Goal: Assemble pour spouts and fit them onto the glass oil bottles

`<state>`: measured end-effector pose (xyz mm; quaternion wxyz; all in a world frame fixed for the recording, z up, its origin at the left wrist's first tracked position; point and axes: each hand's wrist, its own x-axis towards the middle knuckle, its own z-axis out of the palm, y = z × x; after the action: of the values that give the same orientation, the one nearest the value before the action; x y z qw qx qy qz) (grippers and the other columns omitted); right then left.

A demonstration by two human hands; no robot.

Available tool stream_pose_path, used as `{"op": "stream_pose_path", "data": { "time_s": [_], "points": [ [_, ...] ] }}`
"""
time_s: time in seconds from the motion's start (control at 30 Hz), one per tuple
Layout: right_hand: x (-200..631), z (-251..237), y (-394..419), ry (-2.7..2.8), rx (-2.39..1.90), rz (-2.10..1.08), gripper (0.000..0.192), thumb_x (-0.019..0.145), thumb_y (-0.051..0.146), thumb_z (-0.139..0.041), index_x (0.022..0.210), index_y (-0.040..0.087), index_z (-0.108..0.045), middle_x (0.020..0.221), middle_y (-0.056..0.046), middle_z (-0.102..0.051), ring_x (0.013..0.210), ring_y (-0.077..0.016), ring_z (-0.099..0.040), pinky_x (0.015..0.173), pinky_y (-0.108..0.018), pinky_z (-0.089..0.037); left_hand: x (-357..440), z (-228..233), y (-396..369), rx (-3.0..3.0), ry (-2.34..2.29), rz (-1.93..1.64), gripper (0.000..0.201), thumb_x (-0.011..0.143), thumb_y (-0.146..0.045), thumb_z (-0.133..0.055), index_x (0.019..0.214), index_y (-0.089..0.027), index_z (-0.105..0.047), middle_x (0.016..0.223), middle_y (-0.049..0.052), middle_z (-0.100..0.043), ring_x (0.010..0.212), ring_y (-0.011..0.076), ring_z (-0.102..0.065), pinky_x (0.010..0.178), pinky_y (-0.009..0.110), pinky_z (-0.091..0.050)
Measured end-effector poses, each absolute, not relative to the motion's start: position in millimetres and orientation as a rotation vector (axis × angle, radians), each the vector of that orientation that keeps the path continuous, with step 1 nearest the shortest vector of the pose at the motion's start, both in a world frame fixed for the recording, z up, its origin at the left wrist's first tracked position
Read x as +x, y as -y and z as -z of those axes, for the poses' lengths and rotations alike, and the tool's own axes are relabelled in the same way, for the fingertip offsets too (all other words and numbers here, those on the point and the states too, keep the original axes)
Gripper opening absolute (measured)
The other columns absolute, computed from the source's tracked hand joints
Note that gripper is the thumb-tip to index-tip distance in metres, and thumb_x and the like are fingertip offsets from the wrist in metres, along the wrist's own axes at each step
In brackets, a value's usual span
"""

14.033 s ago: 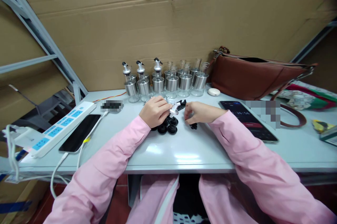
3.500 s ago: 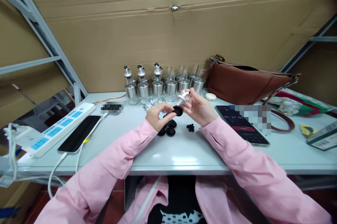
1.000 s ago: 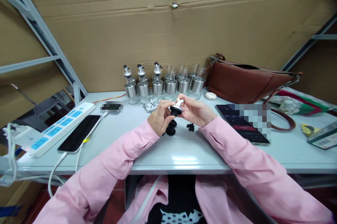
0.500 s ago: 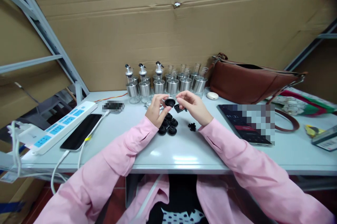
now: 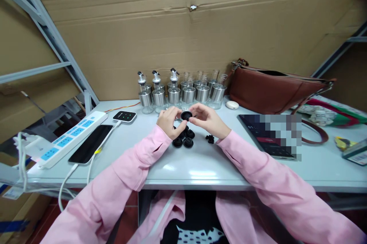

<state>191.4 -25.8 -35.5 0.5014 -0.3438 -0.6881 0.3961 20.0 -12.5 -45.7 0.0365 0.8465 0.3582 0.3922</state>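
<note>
A round black ribbed stopper [image 5: 186, 115] is held up between my two hands, its underside facing me. My left hand [image 5: 171, 122] pinches its left edge with thumb and fingers. My right hand [image 5: 208, 120] is closed at its right side, the fingertips meeting the stopper; a sliver of a small black plastic part [image 5: 194, 116] shows between them, mostly hidden. Below the hands lies a cluster of black stoppers [image 5: 188, 143], partly covered by my left hand. A little pile of small black parts [image 5: 210, 138] sits beneath my right hand.
Glass bottles with steel sleeves [image 5: 188, 94] stand along the cardboard back; three have pourer tops [image 5: 174, 74]. A brown bag [image 5: 266, 91] and a tablet [image 5: 263, 133] lie right. To the left are a power strip [image 5: 71, 137], a phone [image 5: 91, 144] and a small device [image 5: 124, 117].
My right hand has brought the small black part leftward against the stopper. The stopper, in my left hand, has tipped slightly and sits a little lower.
</note>
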Motion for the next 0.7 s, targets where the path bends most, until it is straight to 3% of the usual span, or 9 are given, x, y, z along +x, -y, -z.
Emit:
{"op": "stream_pose_path", "data": {
  "time_s": [0.27, 0.7],
  "points": [
    [192.5, 33.6, 26.8, 1.691, -0.807, -1.041, 0.027, 0.064, 0.027, -0.069, 0.086, 0.018, -0.056, 0.083, -0.003, -0.061, 0.075, -0.0148, -0.058, 0.068, -0.030, -0.046, 20.1, 43.4, 15.7, 2.683, -1.110, -1.024, 0.021, 0.075, -0.035, -0.041, 0.065, -0.018, -0.045, 0.059, -0.002, -0.049, 0.060, 0.0150, -0.050, 0.063, 0.030, -0.028],
    [191.9, 33.3, 27.7, 1.752, -0.825, -1.003, 0.026, 0.061, 0.019, -0.066, 0.085, 0.019, -0.056, 0.082, -0.002, -0.063, 0.073, -0.0152, -0.059, 0.069, -0.030, -0.047, 22.5, 43.5, 16.0, 2.610, -1.222, -0.988, 0.018, 0.069, -0.033, -0.045, 0.060, -0.018, -0.049, 0.049, -0.004, -0.048, 0.050, 0.0130, -0.047, 0.066, 0.032, -0.034]
  ]
}}
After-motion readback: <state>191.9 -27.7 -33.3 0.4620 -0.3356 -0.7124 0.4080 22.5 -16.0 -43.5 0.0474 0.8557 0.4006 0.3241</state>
